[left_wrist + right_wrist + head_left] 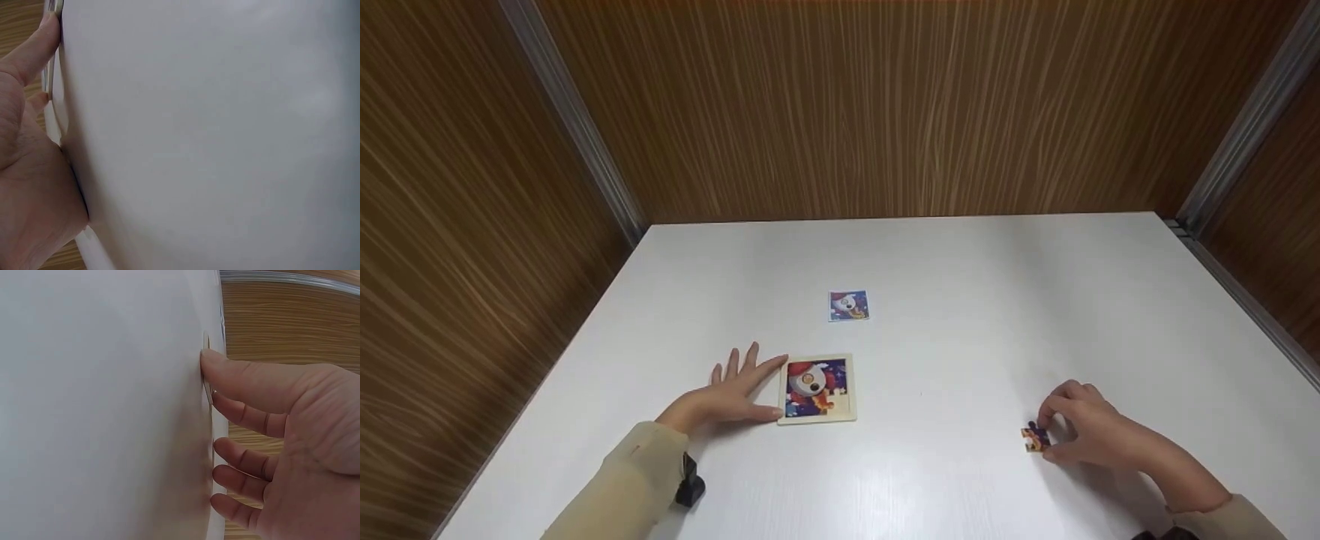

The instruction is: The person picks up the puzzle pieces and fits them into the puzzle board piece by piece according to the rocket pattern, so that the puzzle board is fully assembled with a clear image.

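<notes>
A square wooden jigsaw board (853,390) lies on the white table, its picture showing a white round figure with red on dark blue. Bare pale wood shows at the picture's lower right. My left hand (735,394) is spread beside the board, with thumb and forefinger touching its left edge; in the left wrist view the thumb (36,50) meets that edge. Well to the right, my right hand (1091,427) pinches a jigsaw piece (1037,439) between thumb and forefinger. The piece (206,340) is seen edge-on in the right wrist view, slightly tilted and close to the tabletop.
A small picture card (849,306) with a similar image lies behind the board. Brown wood-grain panels (885,112) stand at the back and both sides of the white table (945,495). Metal strips (577,120) run along the panel corners.
</notes>
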`<action>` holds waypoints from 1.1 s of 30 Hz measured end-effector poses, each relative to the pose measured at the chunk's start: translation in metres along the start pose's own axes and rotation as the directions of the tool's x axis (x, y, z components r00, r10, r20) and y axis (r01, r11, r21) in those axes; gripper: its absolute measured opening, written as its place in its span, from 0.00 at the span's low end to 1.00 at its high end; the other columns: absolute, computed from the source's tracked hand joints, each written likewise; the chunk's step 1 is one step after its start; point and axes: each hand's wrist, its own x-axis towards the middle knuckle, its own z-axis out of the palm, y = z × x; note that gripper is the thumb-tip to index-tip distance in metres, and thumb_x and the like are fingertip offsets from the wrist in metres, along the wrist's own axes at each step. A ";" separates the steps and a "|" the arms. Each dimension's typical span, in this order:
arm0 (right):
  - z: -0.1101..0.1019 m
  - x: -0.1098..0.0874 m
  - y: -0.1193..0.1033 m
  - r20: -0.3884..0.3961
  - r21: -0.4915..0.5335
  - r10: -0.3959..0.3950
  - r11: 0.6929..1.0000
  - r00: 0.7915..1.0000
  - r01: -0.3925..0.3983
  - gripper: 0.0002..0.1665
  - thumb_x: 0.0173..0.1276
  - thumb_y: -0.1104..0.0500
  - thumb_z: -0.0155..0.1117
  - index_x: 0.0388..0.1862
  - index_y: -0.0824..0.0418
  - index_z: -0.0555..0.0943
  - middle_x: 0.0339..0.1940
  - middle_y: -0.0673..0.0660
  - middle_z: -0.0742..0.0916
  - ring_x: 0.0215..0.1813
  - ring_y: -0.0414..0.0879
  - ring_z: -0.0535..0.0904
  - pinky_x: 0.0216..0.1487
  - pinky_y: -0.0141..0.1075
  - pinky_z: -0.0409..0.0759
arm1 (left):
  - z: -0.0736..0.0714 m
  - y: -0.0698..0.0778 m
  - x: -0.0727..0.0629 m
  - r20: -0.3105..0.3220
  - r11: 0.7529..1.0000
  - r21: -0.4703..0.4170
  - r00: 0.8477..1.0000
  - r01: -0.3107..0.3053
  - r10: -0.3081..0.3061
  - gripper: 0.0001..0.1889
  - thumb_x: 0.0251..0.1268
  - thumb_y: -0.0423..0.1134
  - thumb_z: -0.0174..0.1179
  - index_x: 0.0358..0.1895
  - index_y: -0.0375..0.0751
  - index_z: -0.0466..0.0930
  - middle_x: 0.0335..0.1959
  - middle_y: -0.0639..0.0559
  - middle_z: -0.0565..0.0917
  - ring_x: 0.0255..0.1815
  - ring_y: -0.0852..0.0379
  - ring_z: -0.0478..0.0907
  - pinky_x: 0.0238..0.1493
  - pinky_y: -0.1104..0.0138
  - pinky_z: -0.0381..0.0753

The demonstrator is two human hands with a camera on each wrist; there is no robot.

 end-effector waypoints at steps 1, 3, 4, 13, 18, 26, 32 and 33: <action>0.000 0.000 0.000 0.000 -0.001 -0.005 1.000 1.000 0.005 0.17 0.48 0.53 0.75 0.32 0.48 0.75 0.45 0.54 0.71 0.50 0.55 0.64 0.45 0.49 0.68 | 0.000 0.000 0.000 0.000 1.000 -0.002 1.000 -0.002 0.002 0.48 0.50 0.65 0.61 0.74 0.62 0.47 0.73 0.39 0.26 0.69 0.37 0.17 0.63 0.41 0.21; 0.001 0.000 0.001 -0.001 0.003 -0.016 1.000 1.000 0.016 0.16 0.48 0.54 0.75 0.32 0.48 0.75 0.45 0.53 0.71 0.50 0.54 0.64 0.44 0.48 0.68 | -0.001 0.000 -0.001 0.002 1.000 -0.005 1.000 -0.004 0.004 0.48 0.50 0.65 0.61 0.74 0.61 0.48 0.73 0.39 0.26 0.69 0.37 0.17 0.63 0.41 0.21; 0.001 0.000 0.001 -0.002 0.001 -0.022 1.000 1.000 0.022 0.16 0.48 0.54 0.75 0.31 0.48 0.75 0.44 0.53 0.71 0.49 0.53 0.64 0.44 0.47 0.68 | -0.001 0.001 -0.001 0.003 1.000 -0.005 1.000 -0.004 0.004 0.48 0.50 0.65 0.61 0.74 0.61 0.48 0.73 0.39 0.26 0.69 0.37 0.17 0.63 0.41 0.21; 0.003 0.001 0.003 -0.009 -0.014 -0.111 0.994 0.994 0.111 0.14 0.48 0.55 0.75 0.28 0.48 0.75 0.42 0.48 0.71 0.44 0.45 0.63 0.37 0.34 0.68 | -0.001 0.002 0.000 0.005 1.000 -0.002 1.000 0.007 -0.007 0.48 0.50 0.65 0.61 0.74 0.62 0.47 0.73 0.39 0.26 0.69 0.37 0.17 0.63 0.41 0.20; 0.004 0.001 0.002 0.006 0.017 -0.145 0.989 0.989 0.145 0.14 0.52 0.53 0.73 0.31 0.50 0.75 0.42 0.47 0.72 0.44 0.42 0.63 0.37 0.31 0.69 | 0.000 0.002 0.000 0.006 1.000 0.009 1.000 0.003 -0.003 0.48 0.50 0.65 0.61 0.74 0.61 0.47 0.73 0.38 0.27 0.69 0.37 0.18 0.62 0.40 0.21; 0.006 0.005 -0.001 -0.087 0.041 -0.259 0.964 0.962 0.263 0.15 0.54 0.57 0.72 0.34 0.50 0.73 0.42 0.45 0.74 0.46 0.39 0.66 0.42 0.34 0.72 | 0.001 0.002 -0.001 0.005 1.000 0.007 1.000 0.003 -0.003 0.48 0.50 0.65 0.60 0.74 0.60 0.47 0.73 0.38 0.28 0.69 0.36 0.18 0.63 0.40 0.21; 0.004 0.010 -0.007 -0.161 0.056 -0.325 0.940 0.932 0.337 0.14 0.55 0.57 0.72 0.34 0.51 0.73 0.42 0.45 0.76 0.44 0.38 0.70 0.42 0.34 0.73 | -0.001 0.003 -0.003 0.004 1.000 0.002 1.000 0.003 -0.003 0.48 0.50 0.65 0.60 0.74 0.60 0.47 0.73 0.38 0.27 0.69 0.36 0.18 0.63 0.41 0.21; 0.004 0.011 -0.008 -0.170 0.070 -0.329 0.936 0.929 0.344 0.14 0.56 0.57 0.71 0.35 0.51 0.74 0.42 0.46 0.77 0.44 0.38 0.71 0.42 0.35 0.74 | -0.001 0.003 -0.003 0.003 1.000 -0.001 1.000 0.001 -0.001 0.48 0.50 0.65 0.61 0.74 0.60 0.47 0.73 0.38 0.27 0.69 0.36 0.18 0.63 0.41 0.21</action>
